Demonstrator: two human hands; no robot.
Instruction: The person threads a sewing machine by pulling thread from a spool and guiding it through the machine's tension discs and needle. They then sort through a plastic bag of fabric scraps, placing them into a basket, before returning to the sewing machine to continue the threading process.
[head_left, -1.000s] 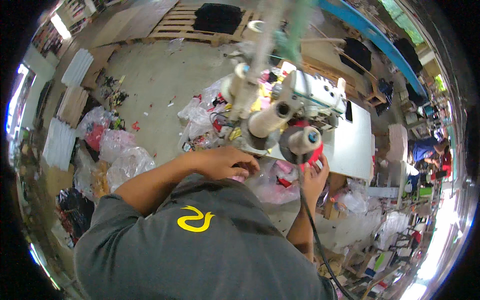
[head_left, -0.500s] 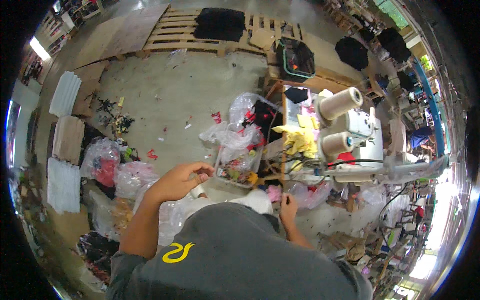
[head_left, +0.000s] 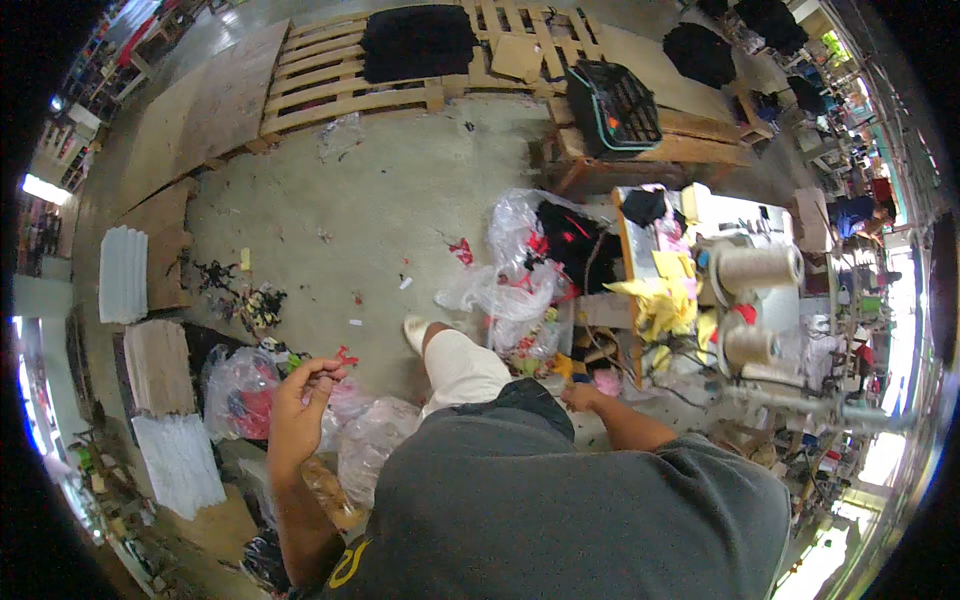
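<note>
Head view: a person over a littered floor (head_left: 400, 180), arms spread; bags to the left, a table (head_left: 640, 265) to the right.
Red-filled bag (head_left: 243, 395): clear, just beside the left hand; loose film like this could slide or snag if stepped on.
Shoe (head_left: 415, 332): pale, near small scraps; a slip seems possible, should a scrap lie underfoot.
Loose plastic (head_left: 512, 300): crumpled, ahead of the right hand; a shin brushing it could drag it along.
Pink cloth (head_left: 607, 381): low, just beside the right hand.
Yellow cloth (head_left: 660, 300): hangs over the table's edge; a passing arm might pull it off.
Cones (head_left: 760, 268): large, beyond the cloth; a caught thread could topple one.
Left hand (head_left: 303, 405): half open, fingers loosely bent; looks empty, touching nothing evident.
Right hand (head_left: 580, 397): fingers seem curled; small and dim, so I cannot tell whether it grips anything.
</note>
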